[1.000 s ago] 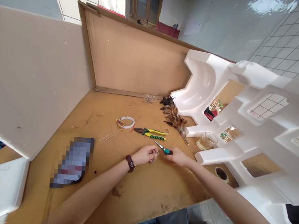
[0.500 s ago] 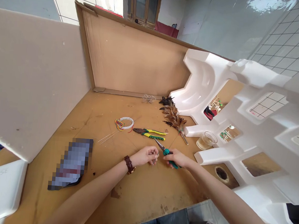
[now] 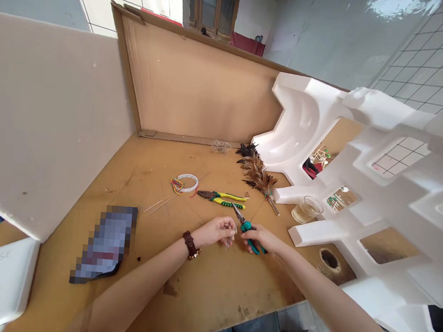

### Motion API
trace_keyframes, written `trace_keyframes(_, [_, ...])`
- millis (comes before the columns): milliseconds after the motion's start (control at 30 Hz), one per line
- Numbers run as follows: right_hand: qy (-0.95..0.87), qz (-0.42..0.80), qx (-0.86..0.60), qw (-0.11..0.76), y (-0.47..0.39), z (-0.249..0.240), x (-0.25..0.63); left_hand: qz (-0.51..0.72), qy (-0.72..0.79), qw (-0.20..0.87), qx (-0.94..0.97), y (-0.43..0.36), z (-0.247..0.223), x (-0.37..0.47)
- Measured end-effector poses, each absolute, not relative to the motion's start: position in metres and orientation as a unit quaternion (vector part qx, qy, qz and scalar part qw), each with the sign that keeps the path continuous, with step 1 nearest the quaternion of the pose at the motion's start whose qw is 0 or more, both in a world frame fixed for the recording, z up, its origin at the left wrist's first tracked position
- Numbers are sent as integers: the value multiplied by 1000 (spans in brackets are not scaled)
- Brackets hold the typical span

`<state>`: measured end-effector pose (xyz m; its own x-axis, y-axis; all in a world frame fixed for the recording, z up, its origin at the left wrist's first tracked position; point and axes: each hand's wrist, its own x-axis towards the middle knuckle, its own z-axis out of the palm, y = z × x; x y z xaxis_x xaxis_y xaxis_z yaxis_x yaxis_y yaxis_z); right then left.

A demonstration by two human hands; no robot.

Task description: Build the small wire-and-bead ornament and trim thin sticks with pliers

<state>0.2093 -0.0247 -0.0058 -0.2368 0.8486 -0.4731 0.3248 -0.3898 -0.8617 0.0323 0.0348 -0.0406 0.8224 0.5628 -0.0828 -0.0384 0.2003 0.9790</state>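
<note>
My right hand (image 3: 259, 237) is wrapped round the teal handles of a pair of needle-nose pliers (image 3: 246, 225), whose pointed jaws aim up and to the left. Just left of it, my left hand (image 3: 220, 231) is closed in a pinch on something small, thin and greyish that I cannot make out. The two hands are close together but apart. Beyond them lie combination pliers (image 3: 222, 199) with yellow and green handles. A white ring (image 3: 193, 177) with a bundle of coloured threads (image 3: 177, 185) rests to their left, near a few thin straight wires (image 3: 159, 203).
A feather bundle (image 3: 257, 171) and a tangle of wire (image 3: 220, 146) lie at the back. A glass cup (image 3: 307, 209) stands beside white foam packing (image 3: 387, 199) on the right. To the left are a blurred-out flat object (image 3: 108, 244) and a white box-like device (image 3: 1, 276).
The needle-nose pliers have turned slightly, their jaws steeper and nearer my left fingers, with the handles now spread more. My left hand has barely moved.
</note>
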Motion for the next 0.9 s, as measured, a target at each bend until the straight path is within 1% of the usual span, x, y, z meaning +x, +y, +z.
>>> trace_keyframes(100, [-468,645,-549,253,-26,-6,215,198,212,745,600,35,-42,32])
trace_keyframes(267, [-464,643,-556,249,-28,-3,220,189,212,753,594,34,-44,33])
trace_keyframes(400, [-487,633,-548,250,-28,-1,221,202,220,727,618,35,-46,34])
trace_keyframes(567, [-551,573,-570,208,-27,2,222,241,236,684,647,37,-52,35])
trace_keyframes(767, [-679,379,-612,148,-31,7,220,229,232,693,644,36,-51,35])
trace_keyframes(900, [-691,330,-634,107,-32,8,220,219,228,702,638,35,-48,35])
